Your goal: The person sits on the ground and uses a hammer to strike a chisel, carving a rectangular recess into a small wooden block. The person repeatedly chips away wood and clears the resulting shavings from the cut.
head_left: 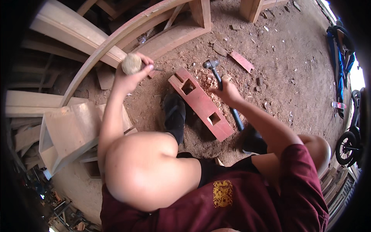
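My left hand (129, 82) is closed around a chisel (131, 64). The chisel's pale, round wooden handle end faces up, and a thin dark blade shows past my thumb. My right hand (228, 94) grips a hammer (211, 64) by its dark handle, metal head up and away from me. Between my feet lies a reddish wooden block (201, 104), set at a slant, with two square holes cut through it and a notch at its far end. The chisel is to the left of the block, apart from it. The hammer is just over the block's right side.
Wood shavings (206, 79) lie along the block's right side on the dirt floor (286, 65). Beyond are a flat reddish offcut (242, 62) and a curved wooden frame (116, 38). A boxy wooden piece (71, 127) stands at left, a small wheeled bike (348, 147) at right.
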A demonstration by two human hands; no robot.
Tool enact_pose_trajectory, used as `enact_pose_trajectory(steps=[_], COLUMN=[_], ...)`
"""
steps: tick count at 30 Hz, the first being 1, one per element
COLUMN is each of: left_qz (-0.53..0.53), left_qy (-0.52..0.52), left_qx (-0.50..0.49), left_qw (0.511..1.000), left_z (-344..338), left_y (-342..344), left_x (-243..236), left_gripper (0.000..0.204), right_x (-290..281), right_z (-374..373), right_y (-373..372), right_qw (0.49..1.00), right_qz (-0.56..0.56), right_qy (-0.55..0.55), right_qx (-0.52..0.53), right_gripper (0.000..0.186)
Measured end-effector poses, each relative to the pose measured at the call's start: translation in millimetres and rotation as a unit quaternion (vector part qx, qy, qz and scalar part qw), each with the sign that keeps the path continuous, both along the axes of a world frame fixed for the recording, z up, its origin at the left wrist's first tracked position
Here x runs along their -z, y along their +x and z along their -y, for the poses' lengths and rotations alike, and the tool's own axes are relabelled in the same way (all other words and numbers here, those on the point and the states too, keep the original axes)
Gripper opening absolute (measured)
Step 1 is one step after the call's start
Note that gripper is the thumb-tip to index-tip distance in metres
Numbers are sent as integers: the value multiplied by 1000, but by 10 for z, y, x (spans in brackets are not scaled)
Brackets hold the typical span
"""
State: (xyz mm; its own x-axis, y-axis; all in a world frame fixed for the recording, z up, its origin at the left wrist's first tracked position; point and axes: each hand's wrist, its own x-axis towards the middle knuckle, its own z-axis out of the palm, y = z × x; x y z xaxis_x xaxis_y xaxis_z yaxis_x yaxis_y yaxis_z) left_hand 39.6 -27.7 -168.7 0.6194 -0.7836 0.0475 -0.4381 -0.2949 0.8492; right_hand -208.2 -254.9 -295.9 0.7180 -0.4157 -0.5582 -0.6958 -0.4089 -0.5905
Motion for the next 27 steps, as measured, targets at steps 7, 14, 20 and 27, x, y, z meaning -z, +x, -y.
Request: enact_pose_trajectory(steps=[7, 14, 20, 27], left_qz=[-17, -6, -29, -83], left_qy=[-26, -71, -103, -132], left_qx=[-64, -141, -144, -114], left_qw=[997, 987, 984, 981], left_z=[-344, -684, -633, -617], left_y=[-193, -155, -196, -191], left_x=[743, 718, 688, 823], left_gripper=[11, 18, 18, 18], right_x=[678, 986, 846, 875], right_z=[-628, -1120, -1097, -1100], right_y=[-28, -86, 2, 206], right_qw=[1000, 971, 978, 977], right_qz=[-13, 73, 77, 63], right_qy=[-22, -221, -188, -204], right_qx=[3, -57, -33, -15], right_gripper=[71, 82, 67, 63])
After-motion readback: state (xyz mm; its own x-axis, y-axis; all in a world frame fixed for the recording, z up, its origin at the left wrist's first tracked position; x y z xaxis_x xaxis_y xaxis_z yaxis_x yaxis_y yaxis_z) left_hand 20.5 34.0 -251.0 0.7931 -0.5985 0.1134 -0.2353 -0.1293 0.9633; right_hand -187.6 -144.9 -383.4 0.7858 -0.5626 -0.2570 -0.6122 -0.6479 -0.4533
